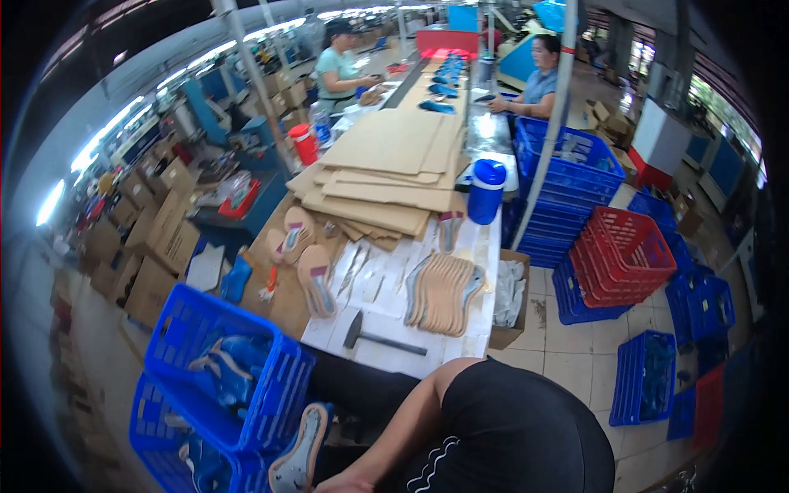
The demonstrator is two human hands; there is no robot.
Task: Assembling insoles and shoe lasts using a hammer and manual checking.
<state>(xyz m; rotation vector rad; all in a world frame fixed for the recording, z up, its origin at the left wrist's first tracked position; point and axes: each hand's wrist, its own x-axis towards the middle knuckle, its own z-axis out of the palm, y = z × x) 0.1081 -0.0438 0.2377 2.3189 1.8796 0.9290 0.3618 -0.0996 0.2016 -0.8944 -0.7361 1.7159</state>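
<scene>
Beside ribbed blue crate (215,361), hands (341,483) hold flat sole (297,452).

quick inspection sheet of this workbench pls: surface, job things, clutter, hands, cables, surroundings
surface: long white-topped workbench, crowded; stacked brown cardboard sheets further along.
job's things: tan shoe sole with grey-blue inlay at the lower edge, beside blue plastic crates holding blue shoe parts.
clutter: black-headed hammer, fanned stack of tan insoles, blue jug, red cup.
grips: left hand at the sole's end, grip cut off by the frame; right hand not in view.
cables: nothing seen.
surroundings: two seated workers far along; red crate among blue ones on tiled floor.
</scene>
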